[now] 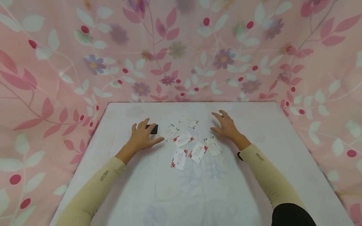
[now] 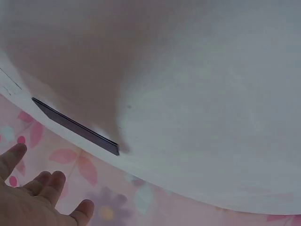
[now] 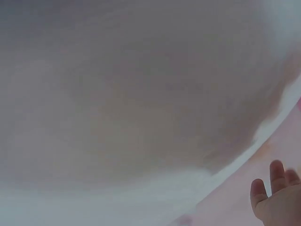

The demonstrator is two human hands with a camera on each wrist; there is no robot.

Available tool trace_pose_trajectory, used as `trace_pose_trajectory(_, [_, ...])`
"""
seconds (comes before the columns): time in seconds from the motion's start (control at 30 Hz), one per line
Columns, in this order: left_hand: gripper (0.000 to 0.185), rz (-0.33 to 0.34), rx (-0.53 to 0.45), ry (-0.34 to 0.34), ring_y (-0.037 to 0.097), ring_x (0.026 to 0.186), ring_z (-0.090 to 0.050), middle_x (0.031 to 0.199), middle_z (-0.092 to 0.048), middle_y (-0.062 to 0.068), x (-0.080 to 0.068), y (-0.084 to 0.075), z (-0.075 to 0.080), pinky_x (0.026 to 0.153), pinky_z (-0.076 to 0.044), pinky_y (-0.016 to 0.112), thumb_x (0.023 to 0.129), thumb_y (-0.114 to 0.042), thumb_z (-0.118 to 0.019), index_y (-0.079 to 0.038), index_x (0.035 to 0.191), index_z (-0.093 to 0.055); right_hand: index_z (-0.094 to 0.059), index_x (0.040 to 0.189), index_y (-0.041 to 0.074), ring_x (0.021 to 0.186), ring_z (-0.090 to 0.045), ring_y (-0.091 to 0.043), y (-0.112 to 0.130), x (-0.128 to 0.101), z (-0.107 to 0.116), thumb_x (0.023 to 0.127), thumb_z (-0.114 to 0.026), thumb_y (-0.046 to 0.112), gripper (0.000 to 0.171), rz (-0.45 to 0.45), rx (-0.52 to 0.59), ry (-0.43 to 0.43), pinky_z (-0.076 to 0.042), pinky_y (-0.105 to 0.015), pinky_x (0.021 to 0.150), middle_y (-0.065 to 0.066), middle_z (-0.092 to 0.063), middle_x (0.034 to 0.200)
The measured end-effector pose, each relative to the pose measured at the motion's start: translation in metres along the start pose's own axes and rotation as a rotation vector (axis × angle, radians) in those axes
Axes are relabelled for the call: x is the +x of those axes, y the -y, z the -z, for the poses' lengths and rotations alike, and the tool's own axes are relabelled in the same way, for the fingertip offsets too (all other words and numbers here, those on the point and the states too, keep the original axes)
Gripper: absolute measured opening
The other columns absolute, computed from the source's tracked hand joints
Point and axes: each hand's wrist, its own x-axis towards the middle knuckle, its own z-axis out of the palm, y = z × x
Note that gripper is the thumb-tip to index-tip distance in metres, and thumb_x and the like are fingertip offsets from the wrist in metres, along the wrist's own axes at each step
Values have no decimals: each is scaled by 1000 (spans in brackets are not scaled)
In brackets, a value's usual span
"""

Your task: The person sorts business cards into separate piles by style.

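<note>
Left hand: the left hand (image 1: 142,137) is laid palm-down on the table (image 1: 198,194), fingers spread and straight, nothing gripped; its fingertips are touching or just over a black case (image 1: 153,129) — contact cannot be told for certain.
Right hand: the right hand (image 1: 225,126) is held just above the table at about 2 o'clock from the cards, fingers loosely spread and slightly bent, nothing held.
Black case: a small, flat, dark rectangle, seen at the 1 o'clock side of the left hand; in the left wrist view it (image 2: 75,126) is shown edge-on as a thin dark strip.
Cards: six small white cards (image 1: 190,138) with red floral corners and fine print are scattered flat between the two hands — well apart from the table's edges.
Card positions: one card (image 1: 188,121) lies at 12 o'clock of the group, one (image 1: 169,132) just beside the left thumb, one (image 1: 183,139) at the middle, two (image 1: 179,158) (image 1: 198,152) at 6 o'clock, one (image 1: 213,146) just below the right wrist.
Table: covered by a pale white cloth with a faint printed pattern.
Backdrop: a pink fabric (image 1: 181,47) with leaves, berries and flowers is hung around the table.
Sleeves: both forearms are covered by beige sleeves (image 1: 96,185).
</note>
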Motion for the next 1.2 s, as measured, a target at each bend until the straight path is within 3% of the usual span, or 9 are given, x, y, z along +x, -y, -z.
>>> trace_pose_trajectory(0.17, [84, -44, 45, -28, 40, 137, -38, 151, -39, 19, 8, -18, -4, 109, -19, 68, 79, -75, -61, -13, 135, -58, -54, 141, 13, 124, -54, -36, 22, 14, -7, 90, -73, 30, 56, 55, -2, 40, -41, -60, 102, -20, -51, 139])
trace_pose_trajectory(0.37, [78, -21, 27, 75, 37, 139, -36, 150, -42, 18, 19, -24, -2, 106, -23, 66, 78, -69, -69, -13, 132, -62, -56, 140, 13, 115, -59, -30, 60, 35, -26, 93, -70, 28, 51, 115, -5, 112, -47, -51, 100, -14, -60, 129])
trace_pose_trajectory(0.53, [78, 16, 68, 144, 37, 138, -36, 150, -43, 17, 28, -26, -3, 106, -24, 66, 75, -68, -72, -14, 131, -64, -56, 140, 15, 115, -59, -27, 86, 52, -41, 94, -69, 28, 50, 178, -20, 155, -48, -45, 100, -12, -61, 126])
trace_pose_trajectory(0.67, [83, 4, 94, 145, 39, 135, -39, 148, -46, 18, 32, -31, -8, 105, -27, 65, 71, -74, -71, -13, 128, -65, -56, 141, 16, 108, -59, -22, 99, 62, -49, 94, -69, 28, 50, 185, -21, 234, -51, -39, 97, -10, -60, 123])
trace_pose_trajectory(0.93, [77, -2, 103, 134, 34, 119, -47, 129, -55, 14, 33, -32, -12, 99, -32, 58, 67, -73, -76, -13, 114, -71, -50, 146, 20, 113, -56, -20, 123, 79, -65, 88, -76, 27, 64, 133, -38, 400, -48, -39, 102, -6, -57, 126])
trace_pose_trajectory(1.2, [68, -4, 37, 156, 32, 112, -48, 122, -57, 11, 36, -29, -10, 94, -32, 56, 74, -60, -79, -17, 125, -69, -50, 146, 23, 104, -52, -20, 131, 88, -69, 84, -80, 30, 69, 97, 16, 511, -48, -35, 95, -9, -54, 121])
